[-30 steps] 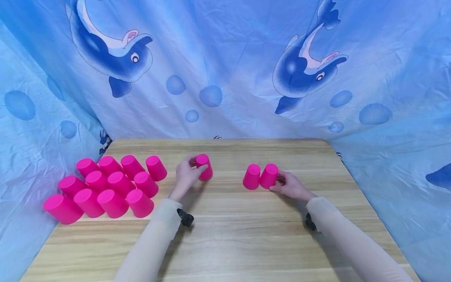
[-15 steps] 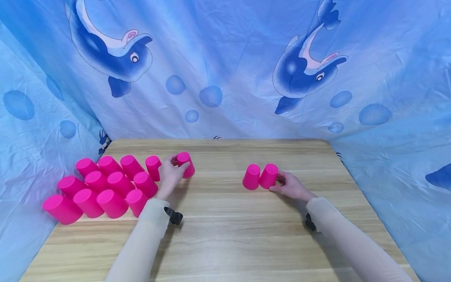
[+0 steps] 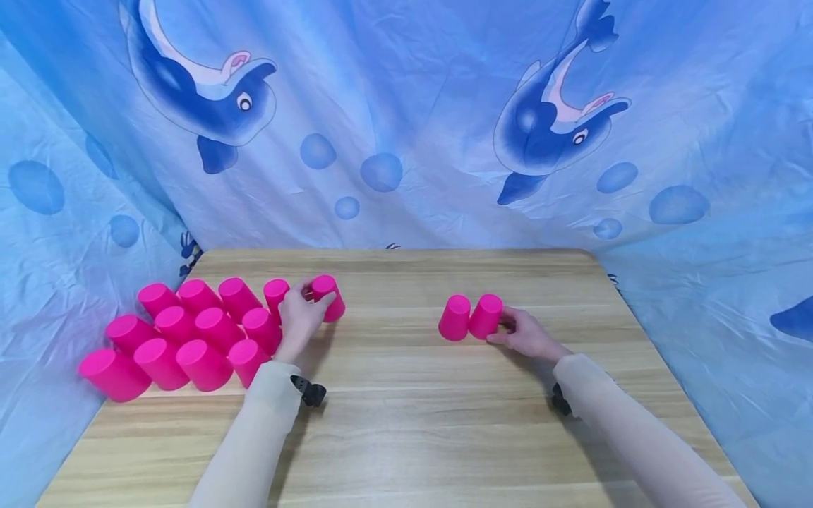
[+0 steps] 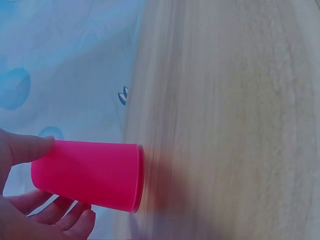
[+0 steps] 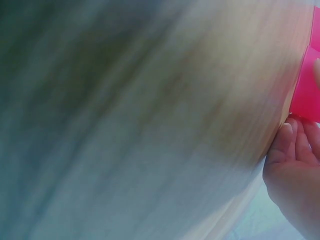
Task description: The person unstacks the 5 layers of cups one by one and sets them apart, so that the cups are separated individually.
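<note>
My left hand (image 3: 300,316) grips an upside-down pink cup (image 3: 327,300) between thumb and fingers, just right of the cup group. In the left wrist view that cup (image 4: 90,175) has its rim close over the wooden surface, with the thumb on one side and curled fingers on the other. Two more upside-down pink cups stand side by side at centre right: the left one (image 3: 454,319) is untouched. Around the right one (image 3: 485,316), my right hand (image 3: 528,336) holds thumb and fingers at its side. The right wrist view catches only part of this cup (image 5: 305,90).
Several upside-down pink cups (image 3: 203,367) stand in rows on the left of the wooden table (image 3: 406,423). My left hand partly covers the nearest cup (image 3: 275,295) of the back row. A blue dolphin-print curtain (image 3: 406,106) encloses the table's back and sides.
My left hand has carried its cup leftward, toward the cup group, slowing in the last half second. My right hand and the two cups at centre right have stayed put.
</note>
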Tool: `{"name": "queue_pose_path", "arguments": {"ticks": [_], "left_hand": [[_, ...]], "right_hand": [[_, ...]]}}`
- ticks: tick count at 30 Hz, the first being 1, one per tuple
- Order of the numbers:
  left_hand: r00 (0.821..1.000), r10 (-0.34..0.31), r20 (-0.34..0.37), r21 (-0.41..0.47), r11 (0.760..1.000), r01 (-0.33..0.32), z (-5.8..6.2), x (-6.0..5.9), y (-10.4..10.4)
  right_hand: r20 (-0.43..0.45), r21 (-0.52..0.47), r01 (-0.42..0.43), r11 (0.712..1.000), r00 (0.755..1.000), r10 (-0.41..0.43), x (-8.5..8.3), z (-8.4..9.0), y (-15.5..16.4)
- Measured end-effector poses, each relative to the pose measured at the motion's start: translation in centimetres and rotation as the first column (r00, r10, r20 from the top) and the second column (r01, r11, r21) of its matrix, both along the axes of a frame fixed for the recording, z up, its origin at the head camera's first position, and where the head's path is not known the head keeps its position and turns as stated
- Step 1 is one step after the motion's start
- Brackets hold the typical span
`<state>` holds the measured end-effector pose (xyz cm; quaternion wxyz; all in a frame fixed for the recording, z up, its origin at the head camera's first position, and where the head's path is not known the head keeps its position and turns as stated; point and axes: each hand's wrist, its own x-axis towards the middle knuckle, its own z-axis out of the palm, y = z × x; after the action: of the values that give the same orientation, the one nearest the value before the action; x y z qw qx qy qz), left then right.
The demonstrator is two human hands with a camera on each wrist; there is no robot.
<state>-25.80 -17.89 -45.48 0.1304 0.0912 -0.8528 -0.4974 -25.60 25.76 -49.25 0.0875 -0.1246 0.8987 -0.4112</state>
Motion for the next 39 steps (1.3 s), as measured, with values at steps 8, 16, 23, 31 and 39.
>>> {"name": "queue_pose_path", "arguments": {"ticks": [8,16,23,31,39], "left_hand": [[1.0,0.027,-0.011,-0.011,1.0,-0.027,-0.1,0.1,-0.4],[1.0,0.023,-0.004,0.001,1.0,-0.023,0.0,0.4,-0.5],[1.0,0.029,-0.002,-0.004,1.0,-0.029,0.2,0.4,-0.5],[0.987,0.044,-0.154,-0.11,0.992,-0.061,1.6,0.8,1.1],[0.933,-0.145,-0.331,-0.269,0.962,0.054,1.2,1.6,6.3]], "right_hand": [[-0.023,-0.013,-0.023,1.0,0.999,0.023,0.0,0.2,0.1],[-0.012,-0.008,-0.024,1.0,1.0,0.023,0.2,0.4,0.0],[-0.032,-0.006,-0.025,1.0,0.999,0.025,0.3,0.4,0.1],[-0.038,-0.009,-0.033,0.999,0.999,0.032,0.4,0.3,0.1],[-0.017,-0.011,-0.012,1.0,1.0,0.012,0.2,0.3,0.1]]}}
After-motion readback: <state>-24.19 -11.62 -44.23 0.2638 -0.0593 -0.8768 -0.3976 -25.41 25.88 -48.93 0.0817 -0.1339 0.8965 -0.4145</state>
